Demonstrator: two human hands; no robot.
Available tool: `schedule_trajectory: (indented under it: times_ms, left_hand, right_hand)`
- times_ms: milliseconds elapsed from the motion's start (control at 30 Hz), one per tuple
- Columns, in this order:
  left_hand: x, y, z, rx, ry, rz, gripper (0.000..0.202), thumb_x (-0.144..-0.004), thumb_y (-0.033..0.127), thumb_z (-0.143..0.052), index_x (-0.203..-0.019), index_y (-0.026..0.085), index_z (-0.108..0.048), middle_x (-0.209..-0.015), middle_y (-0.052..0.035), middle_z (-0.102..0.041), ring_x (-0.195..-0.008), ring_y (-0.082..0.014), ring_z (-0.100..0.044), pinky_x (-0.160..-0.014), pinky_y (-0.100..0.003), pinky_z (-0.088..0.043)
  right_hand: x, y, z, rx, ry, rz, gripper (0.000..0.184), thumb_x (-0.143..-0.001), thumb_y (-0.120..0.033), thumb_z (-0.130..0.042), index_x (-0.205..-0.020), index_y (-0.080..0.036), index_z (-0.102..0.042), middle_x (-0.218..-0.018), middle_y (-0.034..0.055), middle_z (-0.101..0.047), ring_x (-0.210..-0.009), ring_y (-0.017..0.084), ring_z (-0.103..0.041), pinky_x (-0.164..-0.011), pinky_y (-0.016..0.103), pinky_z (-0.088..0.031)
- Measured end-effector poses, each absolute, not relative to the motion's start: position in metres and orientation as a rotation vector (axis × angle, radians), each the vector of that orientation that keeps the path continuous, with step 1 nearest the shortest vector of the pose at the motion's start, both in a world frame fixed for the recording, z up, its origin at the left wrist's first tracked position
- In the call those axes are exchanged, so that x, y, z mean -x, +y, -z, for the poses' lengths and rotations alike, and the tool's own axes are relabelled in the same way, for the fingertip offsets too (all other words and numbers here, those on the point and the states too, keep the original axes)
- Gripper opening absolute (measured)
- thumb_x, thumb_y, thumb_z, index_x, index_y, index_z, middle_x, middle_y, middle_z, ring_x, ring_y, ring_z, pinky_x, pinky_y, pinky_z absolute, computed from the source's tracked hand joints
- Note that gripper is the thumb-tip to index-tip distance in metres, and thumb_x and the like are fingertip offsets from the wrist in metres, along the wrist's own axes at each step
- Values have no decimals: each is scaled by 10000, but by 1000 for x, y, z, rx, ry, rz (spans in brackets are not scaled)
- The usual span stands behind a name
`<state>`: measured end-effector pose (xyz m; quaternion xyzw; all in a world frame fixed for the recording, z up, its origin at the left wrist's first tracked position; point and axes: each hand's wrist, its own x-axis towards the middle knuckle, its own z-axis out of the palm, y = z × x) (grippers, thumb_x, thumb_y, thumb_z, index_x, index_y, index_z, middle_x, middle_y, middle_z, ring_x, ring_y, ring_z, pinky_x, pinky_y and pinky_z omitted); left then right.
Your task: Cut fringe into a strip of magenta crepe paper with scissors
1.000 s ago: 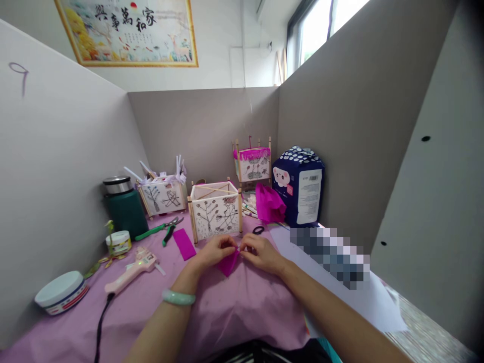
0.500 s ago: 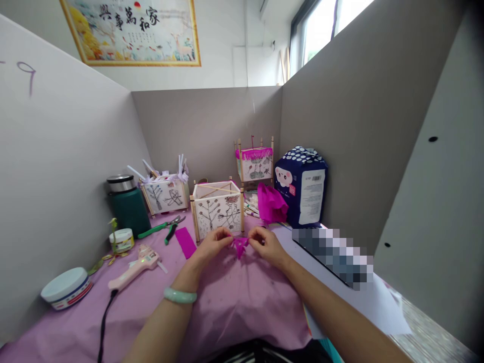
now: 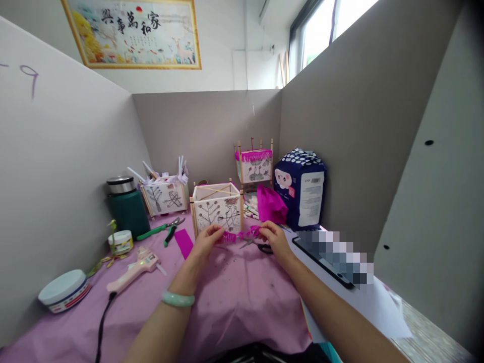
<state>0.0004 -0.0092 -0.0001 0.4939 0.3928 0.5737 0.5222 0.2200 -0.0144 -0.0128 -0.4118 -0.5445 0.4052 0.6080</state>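
My left hand [image 3: 206, 241] and my right hand [image 3: 275, 238] each pinch one end of a narrow strip of magenta fringed crepe paper [image 3: 242, 235], stretched out between them just above the pink tablecloth [image 3: 234, 302]. The strip hangs right in front of a small paper lantern box [image 3: 217, 207] with bamboo corner posts and ink drawings. Black-handled scissors [image 3: 261, 246] lie on the cloth under my right hand. A green bangle sits on my left wrist.
Left side: pink glue gun [image 3: 132, 269], round white tin [image 3: 63, 291], small jar [image 3: 120, 241], green flask [image 3: 127, 206], green pliers [image 3: 159, 230], a magenta paper piece [image 3: 184, 242]. Back: two more lanterns [image 3: 163, 194] [image 3: 254, 164], crumpled magenta paper [image 3: 270, 204], blue pack [image 3: 300, 185]. Grey partitions enclose the desk.
My hands moved apart and forward toward the lantern box. The folded magenta paper between them has been drawn out into a long fringed strip. The scissors now show under my right hand.
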Motion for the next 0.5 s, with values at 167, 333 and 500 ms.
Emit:
schedule_trajectory:
  times_ms: [167, 333, 500]
  left_hand:
    - [1, -7, 1, -1095, 918, -1416, 351, -541, 341, -821, -705, 124, -598, -569, 35, -541, -506, -74, -475, -511, -203, -371]
    - [0, -5, 3, -1063, 939, -1392, 378, -539, 380, -817, -711, 134, -588, -585, 29, -545, -507, -90, -484, -499, -225, -401]
    - [0, -4, 7, -1081, 1014, -1299, 359, -576, 406, -785, -707, 149, -572, -598, 21, -543, -524, -108, -503, -505, -241, -414]
  right_hand:
    - [-222, -11, 14, 999, -1159, -996, 130, -660, -309, -567, -637, -182, -568, -607, -20, -570, -562, 117, -438, -546, 238, -326]
    - [-223, -9, 17, 916, -1089, -1080, 94, -630, -279, -585, -629, -186, -572, -624, -29, -562, -575, 117, -451, -566, 242, -337]
    - [-223, -11, 16, 799, -1201, -1092, 85, -628, -224, -551, -564, -173, -573, -898, 32, -673, -783, 165, -559, -691, 266, -399]
